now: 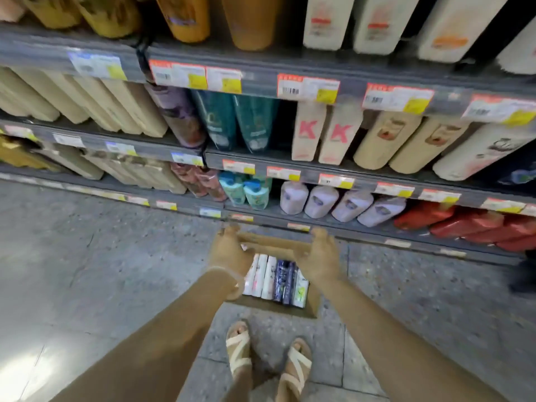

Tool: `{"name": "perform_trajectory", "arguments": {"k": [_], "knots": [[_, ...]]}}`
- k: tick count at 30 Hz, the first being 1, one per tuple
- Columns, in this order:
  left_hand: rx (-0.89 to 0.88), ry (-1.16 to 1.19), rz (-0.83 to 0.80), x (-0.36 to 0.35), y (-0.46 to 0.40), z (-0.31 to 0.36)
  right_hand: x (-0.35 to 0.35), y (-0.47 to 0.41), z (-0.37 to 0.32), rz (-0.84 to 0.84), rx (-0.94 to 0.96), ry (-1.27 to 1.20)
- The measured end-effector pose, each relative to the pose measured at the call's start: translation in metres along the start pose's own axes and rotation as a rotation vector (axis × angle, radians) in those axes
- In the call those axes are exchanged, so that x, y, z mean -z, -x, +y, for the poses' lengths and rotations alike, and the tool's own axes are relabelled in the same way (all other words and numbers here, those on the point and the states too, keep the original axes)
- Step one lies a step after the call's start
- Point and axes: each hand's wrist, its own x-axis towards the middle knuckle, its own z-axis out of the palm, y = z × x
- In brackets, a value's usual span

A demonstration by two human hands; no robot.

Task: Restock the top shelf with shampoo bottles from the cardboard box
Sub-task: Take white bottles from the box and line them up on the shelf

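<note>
Head view looks down along both arms to a cardboard box (307,306) that stands on the floor (87,271), just ahead of two sandalled feet (268,364). Left hand (229,250) curls its fingers over the far left edge of the box; right hand (320,256) does the same on the far right edge, so both are clamped on the cardboard and not on any bottle. Between the hands and a little nearer to the body, the shampoo bottles (275,280) lie side by side inside the box, white ones and a dark blue one.

I think the risk is in the box itself. If it is lifted or dragged by its thin edges, the cardboard may bend or tear, and the loose bottles may slide and fall out. The picture is blurred, so the grip cannot be judged exactly.

Beyond the hands, shop shelves (348,91) rise in several full rows with price labels (307,87). Left of the left hand the floor is grey speckled stone.
</note>
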Motion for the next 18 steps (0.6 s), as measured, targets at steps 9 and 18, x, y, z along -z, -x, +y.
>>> {"name": "perform_trajectory", "arguments": {"k": [9, 18], "knots": [[0.269, 0.04, -0.075, -0.079, -0.071, -0.139, -0.15, -0.043, 0.036, -0.173, -0.148, 0.049], [0.299, -0.084, -0.192, -0.199, -0.17, -0.256, -0.329, -0.138, 0.082, -0.297, -0.513, -0.262]]}}
